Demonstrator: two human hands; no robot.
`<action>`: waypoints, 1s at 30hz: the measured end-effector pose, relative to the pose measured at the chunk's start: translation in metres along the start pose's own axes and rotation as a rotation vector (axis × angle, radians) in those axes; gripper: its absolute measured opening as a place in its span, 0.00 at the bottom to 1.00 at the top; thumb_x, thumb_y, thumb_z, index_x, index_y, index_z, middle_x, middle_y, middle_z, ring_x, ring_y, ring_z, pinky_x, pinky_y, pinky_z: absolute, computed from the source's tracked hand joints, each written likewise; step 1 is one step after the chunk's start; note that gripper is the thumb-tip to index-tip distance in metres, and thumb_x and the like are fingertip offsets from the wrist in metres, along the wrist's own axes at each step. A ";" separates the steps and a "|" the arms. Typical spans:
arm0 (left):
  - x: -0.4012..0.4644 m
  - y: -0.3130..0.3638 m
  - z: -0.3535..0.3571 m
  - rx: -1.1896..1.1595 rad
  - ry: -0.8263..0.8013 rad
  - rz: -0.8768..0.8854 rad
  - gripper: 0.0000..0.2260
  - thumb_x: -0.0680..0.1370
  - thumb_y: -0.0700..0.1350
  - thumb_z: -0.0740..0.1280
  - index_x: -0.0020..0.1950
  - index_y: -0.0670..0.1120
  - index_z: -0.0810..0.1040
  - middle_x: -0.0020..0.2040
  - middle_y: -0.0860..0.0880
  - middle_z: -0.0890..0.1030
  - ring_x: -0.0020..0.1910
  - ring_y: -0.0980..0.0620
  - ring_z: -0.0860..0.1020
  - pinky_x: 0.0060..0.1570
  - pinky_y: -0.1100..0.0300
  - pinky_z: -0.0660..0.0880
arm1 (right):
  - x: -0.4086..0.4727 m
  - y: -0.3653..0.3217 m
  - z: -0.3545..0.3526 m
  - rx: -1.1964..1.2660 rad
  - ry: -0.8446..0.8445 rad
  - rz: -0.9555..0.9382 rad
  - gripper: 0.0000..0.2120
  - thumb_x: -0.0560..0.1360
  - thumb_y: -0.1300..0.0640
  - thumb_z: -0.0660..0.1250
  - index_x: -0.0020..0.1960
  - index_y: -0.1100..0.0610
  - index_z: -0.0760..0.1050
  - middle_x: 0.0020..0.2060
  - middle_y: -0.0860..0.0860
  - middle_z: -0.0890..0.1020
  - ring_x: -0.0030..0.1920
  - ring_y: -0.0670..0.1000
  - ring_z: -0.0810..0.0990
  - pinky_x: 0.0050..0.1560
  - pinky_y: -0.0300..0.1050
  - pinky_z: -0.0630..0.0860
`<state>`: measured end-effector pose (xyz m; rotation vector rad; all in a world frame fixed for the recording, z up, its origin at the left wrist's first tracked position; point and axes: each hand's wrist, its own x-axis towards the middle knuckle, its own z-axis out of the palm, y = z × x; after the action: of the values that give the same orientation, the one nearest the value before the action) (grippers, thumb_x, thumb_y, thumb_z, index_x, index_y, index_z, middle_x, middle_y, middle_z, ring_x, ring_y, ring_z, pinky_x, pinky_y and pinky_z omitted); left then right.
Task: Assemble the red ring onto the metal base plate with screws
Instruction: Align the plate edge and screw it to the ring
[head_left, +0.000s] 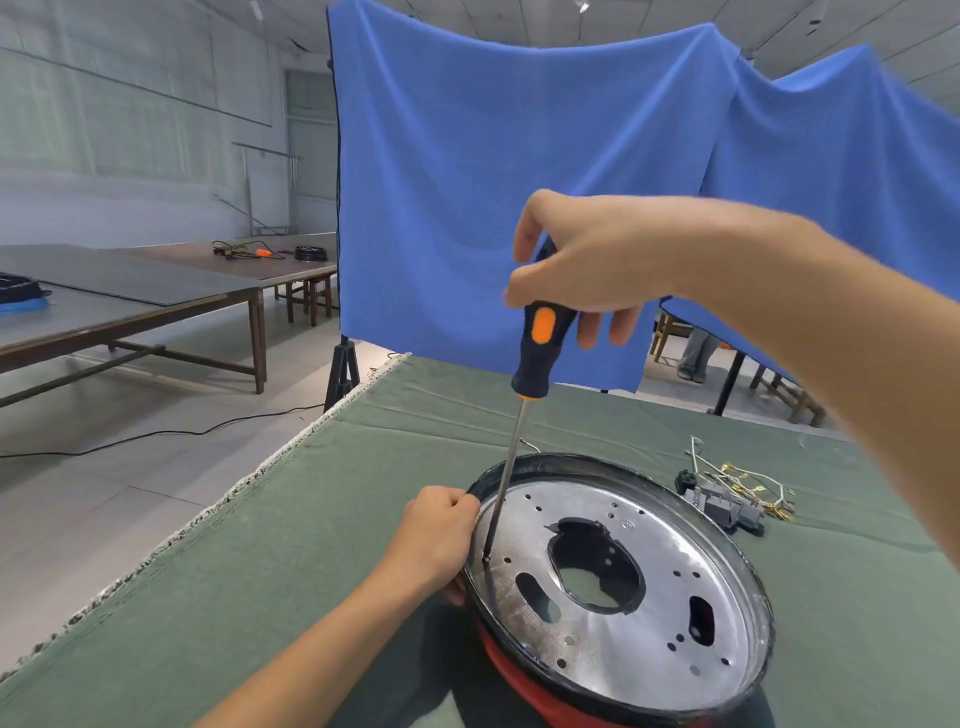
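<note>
Gripping the plate rim (470, 506): left hand (434, 535), fingers curled over the near-left edge of the metal plate (649, 597), steadying it. Just beside that grip, toward the plate centre: screwdriver tip (487, 557), seated at a hole near the rim; screw itself too small to confirm. Below the plate, nearest edge: red ring (524, 686), showing only as a strip under the dark rim. Above the tip, shaft tilted: right hand (576, 270), wrapped around the top of the screwdriver (540, 343), two fingers loose.

Likely faults: tip slipping out under a tilted shaft, then skidding toward the left fingers; plate rocking on the ring, misaligning holes. Beyond the plate, well apart from both grips: wire bundle (737, 493) on the green cloth (260, 571).
</note>
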<state>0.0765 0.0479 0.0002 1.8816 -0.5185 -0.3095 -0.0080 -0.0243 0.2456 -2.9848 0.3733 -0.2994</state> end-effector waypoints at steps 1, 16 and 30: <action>0.000 0.000 0.000 -0.005 0.004 -0.001 0.15 0.77 0.39 0.57 0.30 0.41 0.68 0.22 0.46 0.70 0.19 0.44 0.73 0.17 0.61 0.67 | -0.002 -0.001 -0.001 0.025 -0.014 -0.001 0.08 0.75 0.52 0.63 0.50 0.56 0.71 0.33 0.51 0.83 0.21 0.47 0.79 0.20 0.35 0.72; 0.001 -0.003 0.001 -0.024 0.025 -0.004 0.17 0.77 0.38 0.58 0.27 0.44 0.64 0.16 0.52 0.67 0.15 0.50 0.69 0.16 0.63 0.64 | -0.005 -0.005 -0.002 0.008 -0.038 -0.019 0.11 0.75 0.51 0.65 0.49 0.59 0.74 0.31 0.50 0.84 0.23 0.46 0.81 0.21 0.36 0.73; -0.002 0.001 0.001 -0.017 0.033 0.006 0.17 0.77 0.38 0.59 0.28 0.43 0.67 0.21 0.49 0.68 0.16 0.52 0.69 0.15 0.63 0.65 | -0.005 -0.003 0.000 -0.007 -0.011 -0.002 0.10 0.75 0.51 0.64 0.50 0.58 0.73 0.31 0.52 0.84 0.25 0.49 0.81 0.20 0.35 0.72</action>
<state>0.0745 0.0479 0.0006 1.8651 -0.4973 -0.2774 -0.0119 -0.0203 0.2455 -2.9925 0.3706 -0.2819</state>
